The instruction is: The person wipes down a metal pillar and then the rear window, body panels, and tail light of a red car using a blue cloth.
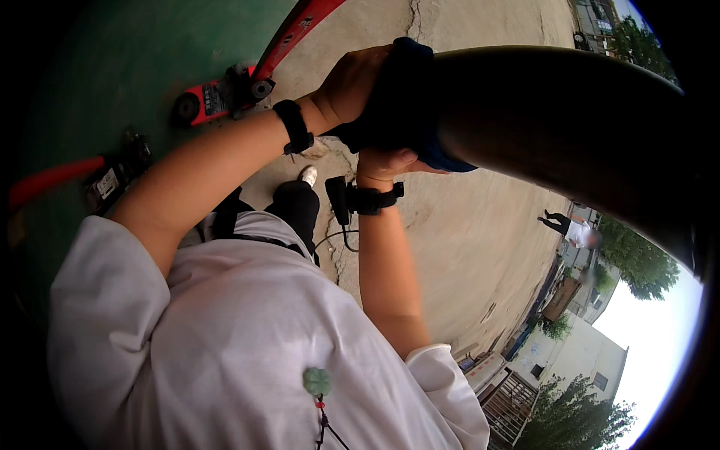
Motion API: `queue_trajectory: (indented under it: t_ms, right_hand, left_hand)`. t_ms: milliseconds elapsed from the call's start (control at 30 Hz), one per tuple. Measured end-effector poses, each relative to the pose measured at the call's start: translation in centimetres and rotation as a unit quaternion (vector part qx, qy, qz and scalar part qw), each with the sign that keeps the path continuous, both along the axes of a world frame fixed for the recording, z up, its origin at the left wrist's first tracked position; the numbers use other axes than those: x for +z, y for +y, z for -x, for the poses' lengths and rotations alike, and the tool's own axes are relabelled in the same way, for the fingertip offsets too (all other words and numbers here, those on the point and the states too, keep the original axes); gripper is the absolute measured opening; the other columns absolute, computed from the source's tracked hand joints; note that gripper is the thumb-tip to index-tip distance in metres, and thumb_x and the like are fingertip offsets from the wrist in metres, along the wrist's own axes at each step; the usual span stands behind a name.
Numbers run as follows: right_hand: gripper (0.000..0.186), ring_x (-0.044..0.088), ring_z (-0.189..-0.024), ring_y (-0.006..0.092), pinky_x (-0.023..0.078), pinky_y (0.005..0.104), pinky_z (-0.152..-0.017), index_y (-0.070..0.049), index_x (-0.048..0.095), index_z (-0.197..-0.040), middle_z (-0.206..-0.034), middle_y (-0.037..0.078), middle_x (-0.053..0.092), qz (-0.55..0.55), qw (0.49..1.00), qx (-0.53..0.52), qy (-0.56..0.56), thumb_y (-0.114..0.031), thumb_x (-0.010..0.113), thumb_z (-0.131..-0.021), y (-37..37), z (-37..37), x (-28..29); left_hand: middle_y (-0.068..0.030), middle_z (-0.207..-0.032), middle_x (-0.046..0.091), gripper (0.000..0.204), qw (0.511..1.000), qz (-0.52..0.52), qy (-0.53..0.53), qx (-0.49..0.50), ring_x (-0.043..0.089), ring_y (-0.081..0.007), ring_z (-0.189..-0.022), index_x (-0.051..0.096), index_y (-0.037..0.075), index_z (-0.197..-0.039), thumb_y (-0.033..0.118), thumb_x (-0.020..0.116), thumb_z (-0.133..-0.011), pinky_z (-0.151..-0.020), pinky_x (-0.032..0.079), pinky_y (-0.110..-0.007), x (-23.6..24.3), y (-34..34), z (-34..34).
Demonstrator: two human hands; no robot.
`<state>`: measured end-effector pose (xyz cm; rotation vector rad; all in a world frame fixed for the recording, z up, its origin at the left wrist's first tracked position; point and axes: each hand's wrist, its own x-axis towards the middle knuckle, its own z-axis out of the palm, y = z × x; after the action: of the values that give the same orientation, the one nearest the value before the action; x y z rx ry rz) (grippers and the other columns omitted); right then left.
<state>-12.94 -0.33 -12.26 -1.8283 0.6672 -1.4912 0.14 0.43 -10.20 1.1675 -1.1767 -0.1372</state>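
Note:
Both of my hands are raised to a dark blue cloth (409, 71), which is bunched against a large, smooth, dark curved thing (555, 112) stretching off to the right. My left hand (356, 84) is closed on the cloth's left side, its fingertips hidden. Lower down, my right hand (390, 163) grips the cloth's underside with the thumb showing; most of its fingers are hidden behind the cloth. Black straps circle both wrists, and a small black device (339, 199) with a cable sits on the right one. What kind of thing the dark curved part belongs to cannot be made out.
A red floor jack (214, 101) with a long red handle stands on green floor at upper left. Another red handle (56, 184) lies further left. Cracked concrete (465, 240) stretches right, toward a distant person (577, 231), trees and a pale building (577, 352).

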Motion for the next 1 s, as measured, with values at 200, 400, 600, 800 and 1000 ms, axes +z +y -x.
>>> queue_trajectory:
  t_ms: [200,400,600,800,1000]
  right_hand:
    - [0.079,0.037,-0.132,0.0343,0.032,0.0467,-0.11,-0.003,0.034,-0.141,-0.144,0.016,0.037,-0.289,0.918,0.252,-0.097,-0.061,0.04,-0.087,-0.4,-1.0,-1.1]
    - [0.097,0.037,-0.131,0.0345,0.03,0.0465,-0.111,-0.003,0.031,-0.143,-0.145,0.017,0.036,-0.124,0.968,0.167,0.138,-0.077,0.039,-0.08,-5.4,0.0,-9.1]
    - [0.045,0.05,-0.114,0.0259,0.037,0.039,-0.102,-0.001,0.044,-0.131,-0.128,0.01,0.051,-0.131,0.977,0.142,-0.085,-0.033,0.045,-0.098,-4.0,-1.4,-7.8]
    - [0.07,0.04,-0.127,0.0276,0.031,0.0399,-0.107,-0.001,0.033,-0.139,-0.139,0.015,0.04,-0.061,0.991,-0.005,0.123,-0.053,0.043,-0.093,1.3,-3.3,2.3]
    - [0.059,0.031,-0.133,0.0302,0.024,0.0383,-0.111,0.004,0.028,-0.141,-0.145,0.019,0.031,0.0,1.0,-0.01,-0.028,-0.033,0.044,-0.098,3.2,-4.4,11.2]
  left_hand:
    - [-0.0203,-0.108,0.063,0.044,0.998,0.028,0.035,0.036,0.061,-0.0393,-0.099,0.055,0.001,-0.116,0.035,0.042,-0.092,-0.088,0.049,-0.04,-3.9,1.9,0.1]
    - [-0.0195,-0.122,0.057,0.052,0.998,0.05,0.015,0.034,0.054,-0.0374,-0.112,0.051,0.001,-0.126,0.04,0.034,-0.094,-0.098,0.042,-0.043,-5.3,2.3,-1.2]
    - [-0.0259,-0.134,0.042,0.049,0.996,0.0,-0.08,0.028,0.04,-0.0423,-0.126,0.043,0.0,-0.131,0.029,0.045,-0.092,-0.107,0.032,-0.047,-4.4,4.8,-0.7]
    - [-0.0269,-0.135,0.038,0.043,0.967,0.043,-0.251,-0.02,0.037,-0.0431,-0.126,0.046,0.0,-0.126,0.023,0.05,-0.091,-0.108,0.029,-0.048,4.7,2.4,-1.4]
    - [-0.0268,-0.133,0.038,0.041,0.978,0.083,-0.188,-0.021,0.037,-0.0426,-0.125,0.046,-0.001,-0.125,0.024,0.046,-0.093,-0.108,0.028,-0.047,12.3,1.0,-2.6]
